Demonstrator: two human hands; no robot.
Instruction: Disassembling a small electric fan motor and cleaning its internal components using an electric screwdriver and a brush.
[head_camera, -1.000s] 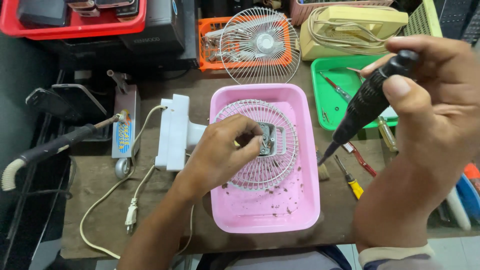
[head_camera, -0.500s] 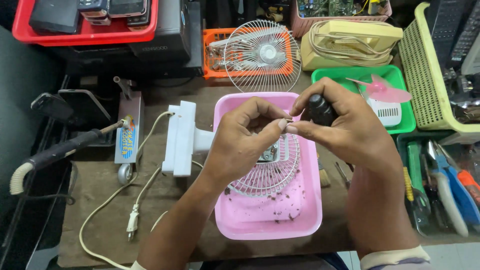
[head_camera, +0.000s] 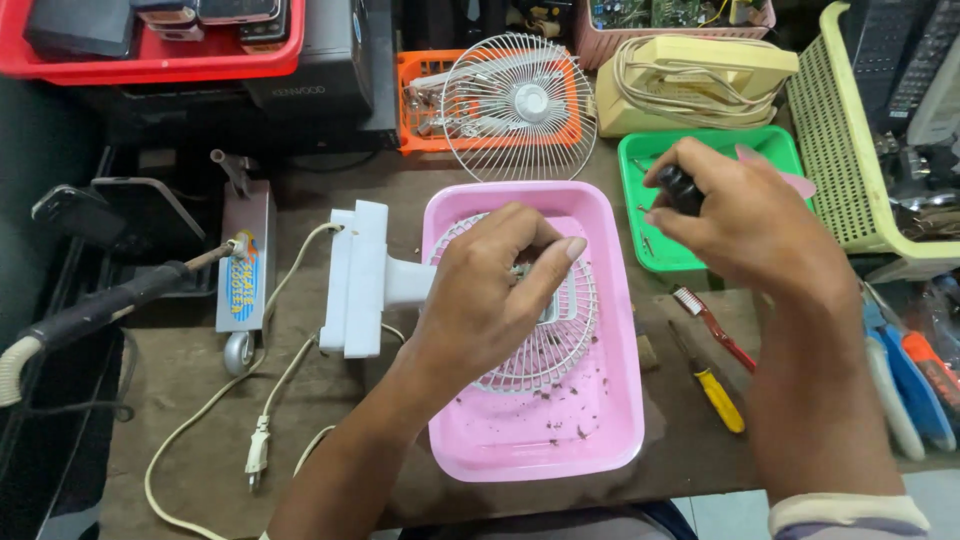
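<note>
A small white fan lies on its back in a pink tray (head_camera: 530, 440), its base (head_camera: 355, 280) sticking out over the tray's left rim. My left hand (head_camera: 490, 295) rests on the fan's wire rear grille (head_camera: 560, 345), fingertips pinched at the motor in the middle. Whether it holds a small part is hidden by the fingers. My right hand (head_camera: 740, 225) hovers to the right over the green tray (head_camera: 655, 250), closed around a black screwdriver handle (head_camera: 680, 188). The tool's shaft is hidden.
The detached front grille (head_camera: 520, 105) leans on an orange basket behind. A yellow screwdriver (head_camera: 718, 392) and a red toothbrush (head_camera: 712, 325) lie right of the pink tray. A soldering iron (head_camera: 110, 300) and the fan's plug (head_camera: 258, 450) sit left. A yellow-green basket (head_camera: 840, 130) stands far right.
My hands met over the fan half a second ago. Now my right hand has pulled away right over the green tray with the screwdriver, and my left hand has dropped back onto the motor.
</note>
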